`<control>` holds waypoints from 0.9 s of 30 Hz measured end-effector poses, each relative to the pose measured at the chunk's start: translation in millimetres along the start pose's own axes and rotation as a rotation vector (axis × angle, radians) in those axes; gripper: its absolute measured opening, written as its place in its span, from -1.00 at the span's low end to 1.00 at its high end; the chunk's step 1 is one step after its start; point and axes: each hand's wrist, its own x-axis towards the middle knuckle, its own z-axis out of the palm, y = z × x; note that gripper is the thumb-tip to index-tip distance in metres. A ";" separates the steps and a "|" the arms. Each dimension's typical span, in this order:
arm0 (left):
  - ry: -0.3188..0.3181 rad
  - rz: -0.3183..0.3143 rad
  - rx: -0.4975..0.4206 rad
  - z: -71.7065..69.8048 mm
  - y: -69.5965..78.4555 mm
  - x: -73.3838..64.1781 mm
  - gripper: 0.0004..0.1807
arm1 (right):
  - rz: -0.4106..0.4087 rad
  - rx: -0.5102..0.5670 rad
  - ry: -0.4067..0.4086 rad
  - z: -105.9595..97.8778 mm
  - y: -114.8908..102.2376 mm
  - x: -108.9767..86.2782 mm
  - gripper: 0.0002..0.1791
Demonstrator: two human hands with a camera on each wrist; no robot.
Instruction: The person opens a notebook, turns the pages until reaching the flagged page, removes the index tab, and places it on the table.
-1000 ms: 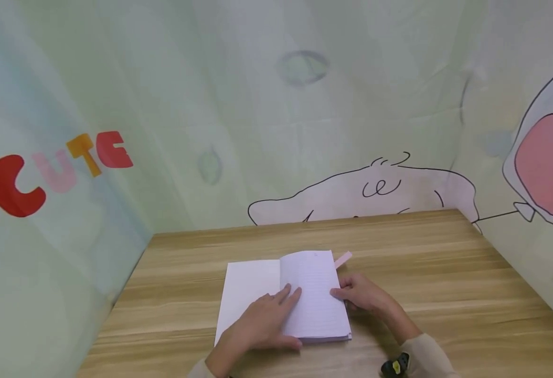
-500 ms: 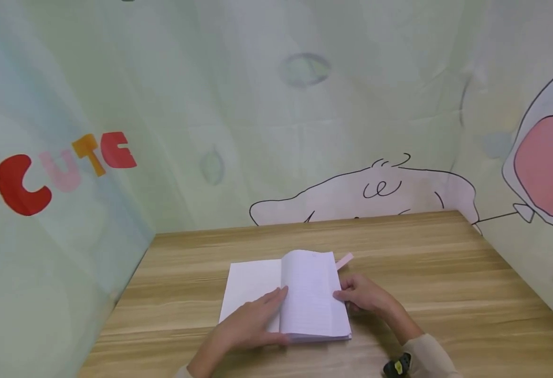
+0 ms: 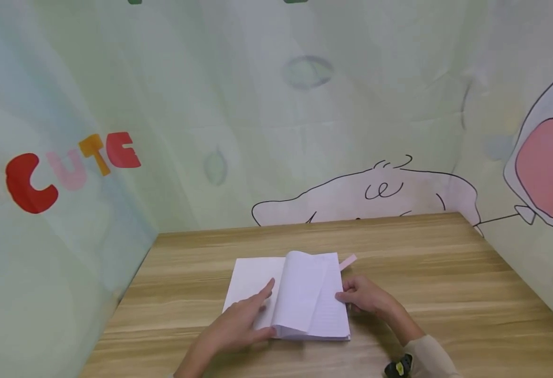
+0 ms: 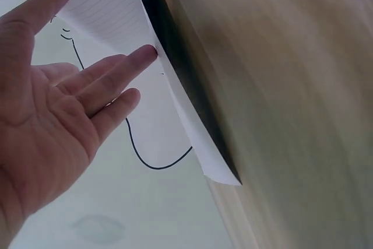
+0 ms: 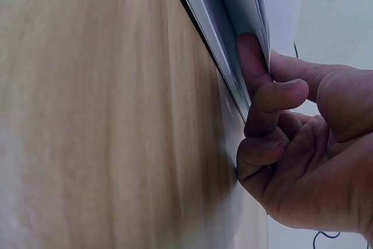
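Note:
A lined notebook (image 3: 335, 310) lies spread on the table, its left side a blank white page (image 3: 253, 270). One curled page (image 3: 300, 294) arches up from the spine, its free edge slanting across the sheets below. My left hand (image 3: 234, 323) extends its fingers over the left side, with the thumb by the curled page's lower corner. In the left wrist view, a fingertip of the left hand (image 4: 64, 103) touches the white sheet near the fold. My right hand (image 5: 303, 138) pinches a few pages (image 5: 250, 10) at the right edge between thumb and index finger; other fingers are bent.
A pink ribbon-like strip (image 3: 348, 262) sticks out at the notebook's upper right. The wooden table (image 3: 187, 283) meets printed curtains (image 3: 177, 157) at the back and sides. A dark strapped device (image 3: 397, 366) sits at the right wrist.
My left hand has slid left off the lined page onto the left side. The top page has bulged and curled leftward. My right hand keeps its pinch at the right edge.

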 end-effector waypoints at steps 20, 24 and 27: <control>0.338 0.248 0.062 -11.9 2.4 6.7 -0.02 | 0.008 0.035 -0.024 -2.6 0.3 -0.6 -0.75; 0.405 0.267 0.112 -16.6 1.1 5.6 -0.08 | 0.002 0.045 -0.033 -3.6 1.6 -0.3 -0.75; 0.395 0.272 0.116 -21.9 -0.5 3.9 -0.22 | 0.023 0.018 -0.012 -5.4 1.8 -1.3 -0.77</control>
